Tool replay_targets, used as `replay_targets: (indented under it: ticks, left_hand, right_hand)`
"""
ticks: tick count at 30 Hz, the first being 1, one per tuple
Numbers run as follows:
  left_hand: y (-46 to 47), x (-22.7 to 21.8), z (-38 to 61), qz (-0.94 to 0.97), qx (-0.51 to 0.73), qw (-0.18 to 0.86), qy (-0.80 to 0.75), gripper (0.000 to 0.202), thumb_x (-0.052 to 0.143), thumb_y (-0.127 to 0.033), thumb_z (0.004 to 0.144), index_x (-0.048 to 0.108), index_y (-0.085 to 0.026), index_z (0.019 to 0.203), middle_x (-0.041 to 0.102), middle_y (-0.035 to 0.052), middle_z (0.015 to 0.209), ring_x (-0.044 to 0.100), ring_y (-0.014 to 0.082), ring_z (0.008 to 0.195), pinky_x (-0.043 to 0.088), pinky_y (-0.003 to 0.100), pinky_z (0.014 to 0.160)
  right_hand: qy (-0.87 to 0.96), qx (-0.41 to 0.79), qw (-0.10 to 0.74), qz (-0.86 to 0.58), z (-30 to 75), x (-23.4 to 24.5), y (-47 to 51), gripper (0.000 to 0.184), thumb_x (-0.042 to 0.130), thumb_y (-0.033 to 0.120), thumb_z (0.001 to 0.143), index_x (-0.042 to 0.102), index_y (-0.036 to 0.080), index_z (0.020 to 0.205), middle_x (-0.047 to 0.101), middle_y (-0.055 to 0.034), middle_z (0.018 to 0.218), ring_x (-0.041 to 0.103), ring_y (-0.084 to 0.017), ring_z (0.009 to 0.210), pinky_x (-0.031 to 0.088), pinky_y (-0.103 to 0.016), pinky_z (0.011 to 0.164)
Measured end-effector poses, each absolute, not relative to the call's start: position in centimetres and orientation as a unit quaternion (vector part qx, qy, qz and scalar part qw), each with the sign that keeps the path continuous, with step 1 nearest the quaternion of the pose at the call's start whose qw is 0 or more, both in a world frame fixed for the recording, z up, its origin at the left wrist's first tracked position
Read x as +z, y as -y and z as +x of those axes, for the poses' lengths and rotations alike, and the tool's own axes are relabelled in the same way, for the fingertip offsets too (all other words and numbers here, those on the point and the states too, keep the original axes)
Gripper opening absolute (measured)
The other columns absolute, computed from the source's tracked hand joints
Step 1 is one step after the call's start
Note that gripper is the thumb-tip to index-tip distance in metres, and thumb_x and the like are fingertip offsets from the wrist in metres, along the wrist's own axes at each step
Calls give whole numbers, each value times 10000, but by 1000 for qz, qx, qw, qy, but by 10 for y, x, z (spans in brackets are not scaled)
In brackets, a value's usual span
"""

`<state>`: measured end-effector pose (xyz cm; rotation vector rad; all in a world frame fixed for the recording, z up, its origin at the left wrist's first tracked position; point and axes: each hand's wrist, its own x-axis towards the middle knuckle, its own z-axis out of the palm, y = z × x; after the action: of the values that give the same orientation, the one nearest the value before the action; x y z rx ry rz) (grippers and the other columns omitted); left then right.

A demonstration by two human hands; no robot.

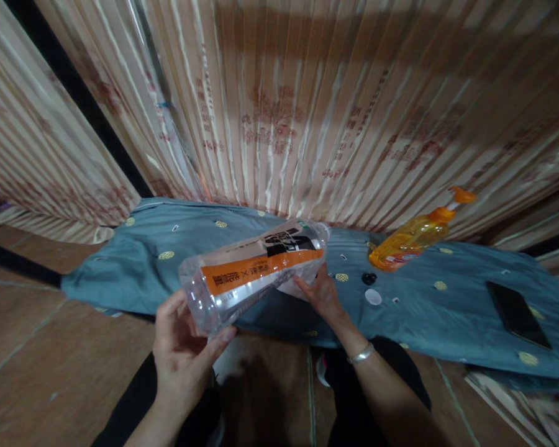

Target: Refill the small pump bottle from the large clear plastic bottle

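A clear plastic bottle point(256, 267) with an orange and black label lies tilted on its side in the air, its base toward me. My left hand point(181, 347) is closed round the base end. My right hand point(321, 295) has its fingers against the underside near the neck, over a blue-grey cloth point(158, 248) spread on the floor. A silver bangle sits on my right wrist.
An orange pump bottle point(412, 236) lies on the cloth at the right. A small black cap point(368, 278) and a white cap point(373, 297) sit beside it. A dark phone point(517, 313) lies far right. Striped curtains point(307, 105) hang behind; brown tiled floor point(51, 354) is at the left.
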<state>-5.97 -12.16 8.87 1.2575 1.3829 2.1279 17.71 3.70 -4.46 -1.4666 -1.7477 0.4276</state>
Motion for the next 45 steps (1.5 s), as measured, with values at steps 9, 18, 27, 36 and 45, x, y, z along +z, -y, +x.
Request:
replay_targets:
  ticks: [9,18,27,36,45]
  left_hand:
    - [123,89,-61,436,741,145,-490,626,1043,-367,618,749,-300,1167,779,13,989,801,275,966,682,342,751]
    - [126,91,-60,437,747,168,-473,604,1030,-263,644,766,-322,1184,786,-2,1027,803,252,957,687,333,771]
    - [124,92,-59,417,747,163,-492,622,1058,-323,590,760,-306,1136,770,21,983,802,288,978,695,365,763]
    - [124,92,-58,423,743,172,-489,608,1044,-316,621,748,-294,1152,768,27,997,806,295,956,699,383,752]
    - [125,91,-58,419,738,160,-504,639,1048,-395,607,732,-303,1155,765,40,1003,804,306,986,699,393,755]
  right_hand:
    - [700,155,386,-580,180,-53,-39,669,786,456,906,542,197,1472,813,-238,1261,814,-427,1112,686,-651,938]
    - [694,172,402,-572,178,-45,-37,636,790,442,903,556,213,1448,826,-224,1233,819,-421,1093,681,-649,934]
    - [697,173,393,-574,179,-42,-37,645,791,459,906,565,221,1460,828,-220,1237,817,-419,1099,688,-640,920]
    - [693,168,388,-583,177,-40,-36,659,776,450,895,556,166,1448,807,-263,1264,811,-439,1130,675,-653,949]
    - [698,168,394,-574,180,-44,-37,634,769,479,915,572,201,1450,832,-213,1210,829,-414,1062,695,-627,905]
